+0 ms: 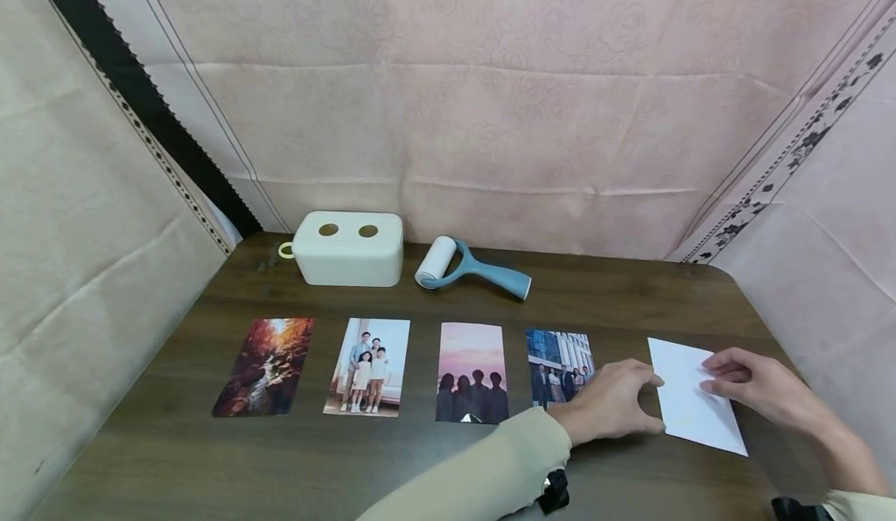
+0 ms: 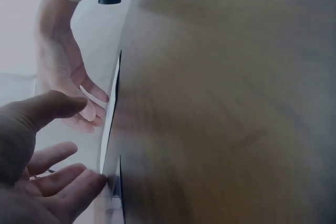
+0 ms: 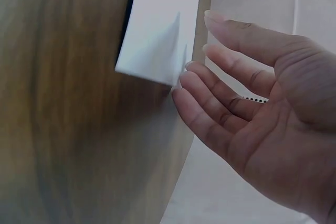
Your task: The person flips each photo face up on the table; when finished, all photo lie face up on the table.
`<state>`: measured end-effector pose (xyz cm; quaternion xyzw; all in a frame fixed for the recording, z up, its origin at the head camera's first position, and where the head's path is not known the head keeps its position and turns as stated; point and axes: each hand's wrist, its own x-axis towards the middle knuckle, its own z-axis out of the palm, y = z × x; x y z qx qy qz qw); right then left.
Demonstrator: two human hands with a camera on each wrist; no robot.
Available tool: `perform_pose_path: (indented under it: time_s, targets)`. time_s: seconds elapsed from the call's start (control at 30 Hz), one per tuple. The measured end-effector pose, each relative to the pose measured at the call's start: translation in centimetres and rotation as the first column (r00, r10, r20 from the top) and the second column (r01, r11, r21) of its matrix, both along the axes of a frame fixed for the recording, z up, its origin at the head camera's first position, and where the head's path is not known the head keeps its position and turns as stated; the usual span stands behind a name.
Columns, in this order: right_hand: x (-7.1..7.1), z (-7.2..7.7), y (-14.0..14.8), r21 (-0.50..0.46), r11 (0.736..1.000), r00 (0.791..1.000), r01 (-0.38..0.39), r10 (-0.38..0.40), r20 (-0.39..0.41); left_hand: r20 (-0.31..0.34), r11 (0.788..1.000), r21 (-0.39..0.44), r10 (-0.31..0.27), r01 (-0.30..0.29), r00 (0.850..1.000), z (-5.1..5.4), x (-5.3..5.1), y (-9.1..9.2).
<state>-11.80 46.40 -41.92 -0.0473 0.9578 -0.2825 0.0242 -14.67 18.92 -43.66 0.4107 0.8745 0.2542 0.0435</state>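
Observation:
On the right of the table lies a blank white card [image 1: 689, 396], photo-sized, also seen edge-on as a thin white strip in the left wrist view. My left hand [image 1: 612, 400] is by the card's left edge, thumb and fingers spread apart with nothing between them. Across the card, my right hand [image 1: 766, 393] hovers at its right side with loosely bent fingers. In the right wrist view those fingertips [image 3: 181, 93] are beside the card's edge [image 3: 157, 40]; whether they touch it I cannot tell. A photo of people before a building [image 1: 560, 365] is partly hidden behind my left hand.
Left of my hands, three photos lie in a row: an autumn stream [image 1: 266, 365], a family [image 1: 367, 365] and silhouettes under a pink sky [image 1: 472, 373]. Behind them are a white box with two round holes [image 1: 348, 253] and a blue-handled lint roller [image 1: 490, 272]. Cloth walls enclose the table.

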Motion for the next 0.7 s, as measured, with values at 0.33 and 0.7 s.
perform_pose_path:
  time_s: [0.33,0.7]
  targets:
    - [0.2,-0.2,1.7,0.047,0.999,1.0,0.012,-0.012,-0.004,-0.02,0.996,-0.083,0.016,-0.017,1.0,-0.3,-0.2,2.0]
    - [0.8,-0.1,1.9,0.012,1.0,0.999,0.015,-0.015,0.035,-0.154,0.983,-0.172,0.041,-0.068,0.987,-0.3,0.3,3.1]
